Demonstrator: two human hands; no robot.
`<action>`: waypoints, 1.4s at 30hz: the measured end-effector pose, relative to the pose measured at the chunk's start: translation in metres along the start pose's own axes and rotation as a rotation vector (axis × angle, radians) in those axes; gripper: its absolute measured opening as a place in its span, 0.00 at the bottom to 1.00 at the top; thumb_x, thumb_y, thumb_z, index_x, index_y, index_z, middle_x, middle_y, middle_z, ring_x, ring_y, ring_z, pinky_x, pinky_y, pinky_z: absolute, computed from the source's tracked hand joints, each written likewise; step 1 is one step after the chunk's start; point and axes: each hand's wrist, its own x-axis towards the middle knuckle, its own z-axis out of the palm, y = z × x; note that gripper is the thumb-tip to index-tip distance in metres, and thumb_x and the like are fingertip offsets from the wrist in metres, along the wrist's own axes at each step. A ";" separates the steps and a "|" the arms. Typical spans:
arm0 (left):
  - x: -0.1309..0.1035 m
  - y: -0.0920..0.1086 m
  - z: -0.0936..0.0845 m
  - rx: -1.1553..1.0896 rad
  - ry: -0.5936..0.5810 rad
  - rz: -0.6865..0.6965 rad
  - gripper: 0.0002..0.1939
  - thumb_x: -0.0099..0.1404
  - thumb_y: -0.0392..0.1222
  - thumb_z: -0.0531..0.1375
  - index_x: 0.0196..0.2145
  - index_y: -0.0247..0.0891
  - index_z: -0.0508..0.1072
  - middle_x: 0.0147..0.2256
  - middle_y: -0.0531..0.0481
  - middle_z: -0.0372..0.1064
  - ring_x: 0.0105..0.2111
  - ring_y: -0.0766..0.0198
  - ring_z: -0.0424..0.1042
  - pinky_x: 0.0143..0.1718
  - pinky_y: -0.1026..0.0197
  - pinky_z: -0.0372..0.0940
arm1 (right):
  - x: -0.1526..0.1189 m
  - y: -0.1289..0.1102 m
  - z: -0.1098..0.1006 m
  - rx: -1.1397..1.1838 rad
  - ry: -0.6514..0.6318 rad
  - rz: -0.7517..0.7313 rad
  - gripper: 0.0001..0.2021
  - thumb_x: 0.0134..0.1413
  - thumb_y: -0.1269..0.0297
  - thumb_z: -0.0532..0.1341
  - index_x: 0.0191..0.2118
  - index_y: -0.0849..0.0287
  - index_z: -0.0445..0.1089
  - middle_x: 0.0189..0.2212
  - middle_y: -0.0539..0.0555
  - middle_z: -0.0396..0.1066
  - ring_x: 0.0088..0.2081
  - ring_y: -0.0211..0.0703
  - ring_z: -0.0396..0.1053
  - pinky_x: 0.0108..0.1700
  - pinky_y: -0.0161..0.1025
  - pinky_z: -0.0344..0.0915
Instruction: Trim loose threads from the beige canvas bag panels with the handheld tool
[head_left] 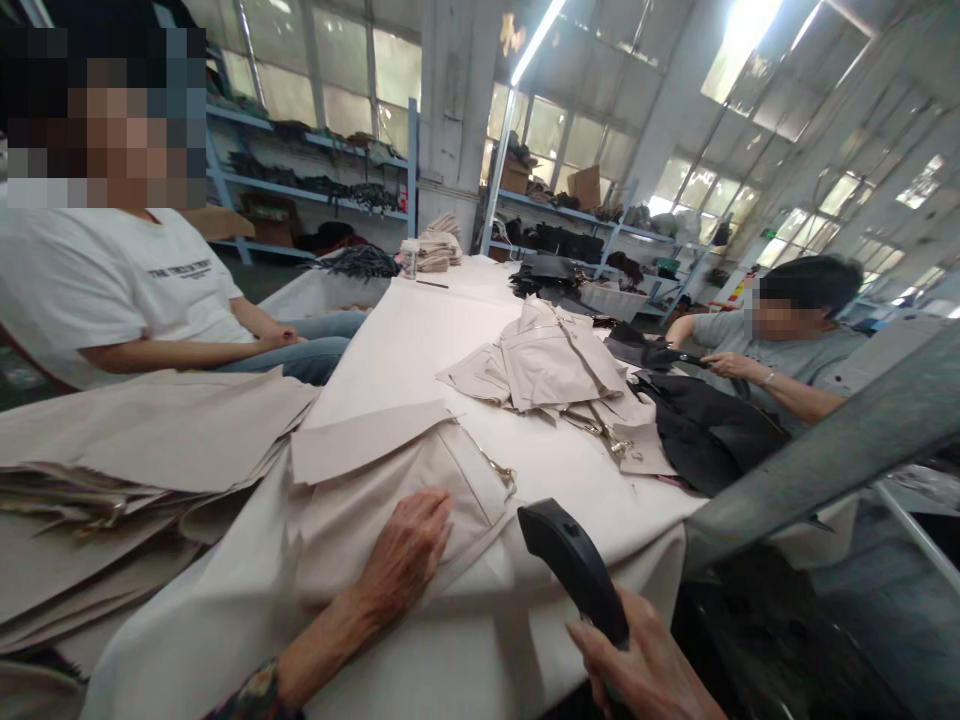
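My left hand point(405, 550) rests on a beige fabric piece point(345, 530), its palm down and its fingers lying on the cloth. A metal zipper point(487, 455) runs along the right edge of this piece, and a loose flap of the same cloth is folded over its top. In my right hand point(645, 650) is a black curved handheld tool point(574, 550), gripped by its lower end. Its wide head is raised, pointing up and left, just right of the fabric piece. What kind of tool it is, I cannot make out.
Stacked beige panels point(150, 430) lie at the left. A heap of beige pieces with zippers point(555, 360) sits farther up the white-covered table point(375, 350), beside black cloth point(712, 430). One person sits left; another handles black cloth at right. A slanted metal post point(825, 450) crosses the right side.
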 end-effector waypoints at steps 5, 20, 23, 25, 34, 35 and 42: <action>-0.005 -0.001 0.007 0.073 0.035 0.047 0.14 0.66 0.34 0.49 0.45 0.31 0.69 0.47 0.40 0.67 0.49 0.54 0.64 0.52 0.50 0.61 | 0.025 -0.014 0.003 0.076 -0.186 0.033 0.12 0.54 0.55 0.55 0.32 0.61 0.61 0.17 0.44 0.60 0.18 0.36 0.64 0.21 0.31 0.63; -0.004 -0.001 0.002 -0.022 0.003 0.023 0.15 0.65 0.33 0.50 0.48 0.30 0.68 0.48 0.38 0.65 0.50 0.51 0.62 0.52 0.48 0.60 | 0.038 -0.039 -0.025 -0.017 -0.091 0.125 0.15 0.55 0.52 0.56 0.28 0.59 0.61 0.14 0.44 0.62 0.17 0.34 0.63 0.20 0.30 0.61; -0.004 -0.001 0.002 -0.024 0.006 0.020 0.15 0.65 0.33 0.50 0.48 0.31 0.69 0.49 0.38 0.65 0.50 0.51 0.62 0.52 0.48 0.60 | 0.034 -0.039 -0.013 0.031 -0.191 0.115 0.14 0.55 0.54 0.56 0.28 0.60 0.61 0.16 0.44 0.62 0.18 0.33 0.63 0.21 0.30 0.62; -0.003 -0.001 0.002 -0.007 0.010 0.019 0.15 0.66 0.36 0.51 0.48 0.30 0.69 0.49 0.38 0.65 0.50 0.51 0.62 0.52 0.48 0.60 | 0.038 -0.037 -0.004 0.045 -0.208 0.126 0.14 0.53 0.54 0.57 0.28 0.60 0.61 0.15 0.45 0.62 0.17 0.34 0.63 0.20 0.30 0.61; 0.000 0.028 -0.002 0.159 -0.077 -0.001 0.30 0.59 0.53 0.59 0.52 0.26 0.67 0.52 0.31 0.63 0.52 0.41 0.60 0.52 0.43 0.57 | 0.032 -0.041 -0.019 0.012 -0.015 0.132 0.17 0.54 0.50 0.56 0.27 0.60 0.61 0.14 0.46 0.63 0.16 0.35 0.63 0.18 0.30 0.61; 0.003 0.036 -0.001 0.176 -0.084 -0.021 0.29 0.59 0.51 0.59 0.52 0.26 0.67 0.53 0.31 0.62 0.52 0.41 0.60 0.52 0.43 0.57 | 0.025 -0.039 -0.020 0.021 -0.040 0.115 0.17 0.54 0.50 0.55 0.27 0.60 0.61 0.15 0.46 0.63 0.16 0.34 0.63 0.19 0.30 0.61; 0.040 0.050 -0.004 0.149 -0.254 -0.137 0.18 0.58 0.24 0.49 0.44 0.24 0.71 0.39 0.34 0.70 0.39 0.52 0.69 0.36 0.57 0.63 | -0.012 -0.015 -0.020 0.008 -0.087 0.036 0.21 0.51 0.44 0.55 0.23 0.58 0.63 0.15 0.48 0.64 0.19 0.38 0.65 0.24 0.33 0.64</action>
